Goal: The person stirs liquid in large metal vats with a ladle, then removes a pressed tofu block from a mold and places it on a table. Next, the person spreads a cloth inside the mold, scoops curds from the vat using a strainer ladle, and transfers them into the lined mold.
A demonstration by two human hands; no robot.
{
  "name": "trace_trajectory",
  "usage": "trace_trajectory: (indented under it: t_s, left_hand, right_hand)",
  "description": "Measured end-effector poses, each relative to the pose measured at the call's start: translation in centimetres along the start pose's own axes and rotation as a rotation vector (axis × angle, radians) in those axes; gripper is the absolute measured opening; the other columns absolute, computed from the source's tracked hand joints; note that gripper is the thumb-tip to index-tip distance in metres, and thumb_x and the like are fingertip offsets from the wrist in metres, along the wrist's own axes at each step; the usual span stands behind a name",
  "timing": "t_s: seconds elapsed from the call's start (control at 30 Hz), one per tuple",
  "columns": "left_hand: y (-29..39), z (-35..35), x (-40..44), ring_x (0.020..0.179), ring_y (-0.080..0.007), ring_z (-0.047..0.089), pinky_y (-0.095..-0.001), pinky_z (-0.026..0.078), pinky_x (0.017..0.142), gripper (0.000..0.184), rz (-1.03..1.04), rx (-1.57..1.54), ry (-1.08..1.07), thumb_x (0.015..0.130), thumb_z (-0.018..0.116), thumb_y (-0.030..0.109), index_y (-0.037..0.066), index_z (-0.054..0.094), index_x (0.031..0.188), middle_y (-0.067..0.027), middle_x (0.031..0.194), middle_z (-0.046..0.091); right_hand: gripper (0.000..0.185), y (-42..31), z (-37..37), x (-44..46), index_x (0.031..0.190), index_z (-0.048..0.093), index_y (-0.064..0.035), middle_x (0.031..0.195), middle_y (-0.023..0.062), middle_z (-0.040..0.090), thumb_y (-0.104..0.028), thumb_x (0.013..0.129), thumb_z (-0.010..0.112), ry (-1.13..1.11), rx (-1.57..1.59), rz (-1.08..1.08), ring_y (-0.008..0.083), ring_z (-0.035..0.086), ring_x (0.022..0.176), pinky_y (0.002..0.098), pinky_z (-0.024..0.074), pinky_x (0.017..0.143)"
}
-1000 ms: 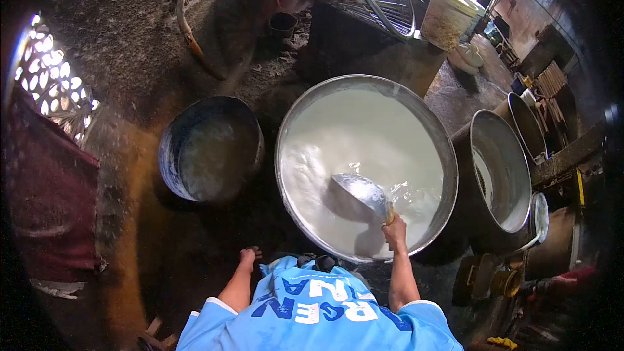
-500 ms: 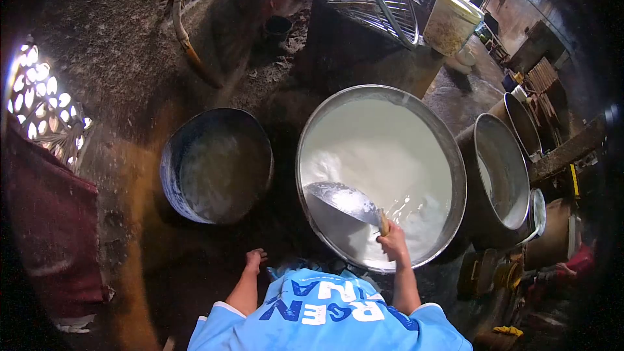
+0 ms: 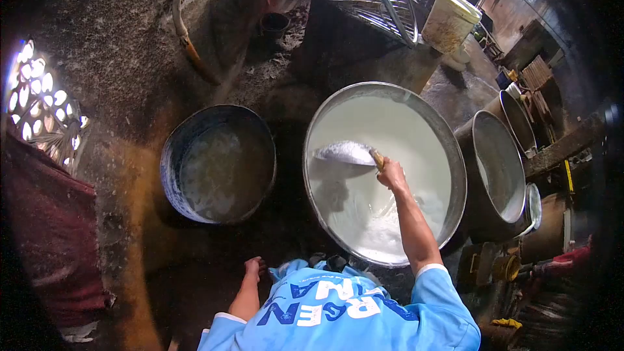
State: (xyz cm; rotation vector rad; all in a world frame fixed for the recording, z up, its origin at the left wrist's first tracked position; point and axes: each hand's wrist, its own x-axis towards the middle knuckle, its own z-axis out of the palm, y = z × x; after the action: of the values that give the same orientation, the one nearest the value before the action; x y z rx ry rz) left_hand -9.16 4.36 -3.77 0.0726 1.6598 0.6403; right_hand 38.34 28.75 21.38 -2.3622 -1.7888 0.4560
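My right hand [image 3: 391,174] is closed around the wooden handle of a large metal scoop [image 3: 346,152] with a broad, rounded bowl. The scoop is over the wide metal vat [image 3: 313,112], toward its left half, and casts a shadow on the milky white liquid [image 3: 383,120] inside. Near the vat's front edge the liquid is foamy and splashed, below my forearm. My left hand [image 3: 255,265] hangs low beside my light blue shirt [image 3: 344,325], fingers loosely extended, holding nothing.
To the left stands a round tub [image 3: 170,188] with murky liquid. Another metal vat [image 3: 480,162] is close on the right. A white bucket [image 3: 448,23] and a slatted round frame [image 3: 370,0] are at the back. A rough wall [image 3: 110,45] runs along the left.
My right hand and the scoop have moved forward, away from my body, over the vat. The scoop's bowl has turned and my arm reaches farther out. My left hand has dropped slightly.
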Motion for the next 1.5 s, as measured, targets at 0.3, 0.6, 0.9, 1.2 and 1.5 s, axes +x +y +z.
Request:
trace_trajectory:
  t_s: [0.3, 0.6, 0.9, 1.2, 1.5]
  left_hand:
    - [-0.6, 1.3, -1.1, 0.061, -0.0214, 0.058, -0.0337, 0.044, 0.048, 0.022, 0.058, 0.118, 0.05, 0.081, 0.05, 0.014, 0.003, 0.06, 0.098, -0.0092, 0.077, 0.061]
    - [2.1, 7.0, -2.2, 0.063, -0.0171, 0.06, -0.0294, 0.044, 0.052, 0.027, 0.117, 0.182, -0.032, 0.084, 0.041, 0.014, 0.008, 0.058, 0.104, -0.0058, 0.083, 0.064]
    - [-1.4, 11.4, -5.2, 0.07, -0.0174, 0.06, -0.0335, 0.045, 0.061, 0.027, 0.164, 0.243, -0.08, 0.085, 0.047, 0.021, 0.009, 0.057, 0.107, -0.0051, 0.09, 0.063]
    - [-8.6, 10.9, -5.3, 0.082, -0.0253, 0.061, -0.0406, 0.048, 0.074, 0.029, 0.103, 0.173, -0.026, 0.083, 0.051, 0.016, 0.002, 0.057, 0.107, -0.0131, 0.094, 0.063]
    - [-9.6, 10.0, -8.6, 0.091, -0.0244, 0.058, -0.0378, 0.043, 0.082, 0.022, 0.161, 0.142, 0.162, 0.072, 0.053, 0.008, 0.003, 0.064, 0.091, -0.0129, 0.093, 0.064]
  right_hand:
    - [0.029, 6.5, 3.1, -6.7, 0.092, 0.058, -0.0001, 0.089, 0.0225, 0.062, -0.006, 0.063, 0.057, -0.098, -0.065, 0.134, 0.0385, 0.059, 0.087, 0.0446, 0.0483, 0.077]
    - [0.032, 15.1, 1.0, -15.6, 0.096, 0.057, -0.0002, 0.088, 0.0248, 0.061, -0.006, 0.064, 0.056, -0.179, -0.069, 0.216, 0.0397, 0.059, 0.087, 0.0447, 0.0478, 0.078]
    - [0.029, 23.9, -7.3, -22.3, 0.092, 0.058, -0.0026, 0.082, 0.0241, 0.061, -0.004, 0.063, 0.055, -0.149, -0.022, 0.309, 0.0377, 0.059, 0.085, 0.0442, 0.047, 0.074]
    - [0.045, 29.5, -16.5, -21.3, 0.106, 0.057, -0.007, 0.072, 0.0201, 0.061, -0.003, 0.061, 0.059, 0.032, 0.209, 0.134, 0.0322, 0.063, 0.07, 0.0402, 0.0493, 0.066]
    - [0.037, 32.7, -4.3, -11.4, 0.099, 0.057, -0.0059, 0.075, 0.0199, 0.063, -0.006, 0.062, 0.055, 0.391, 0.089, 0.179, 0.0378, 0.062, 0.071, 0.0464, 0.0508, 0.062]
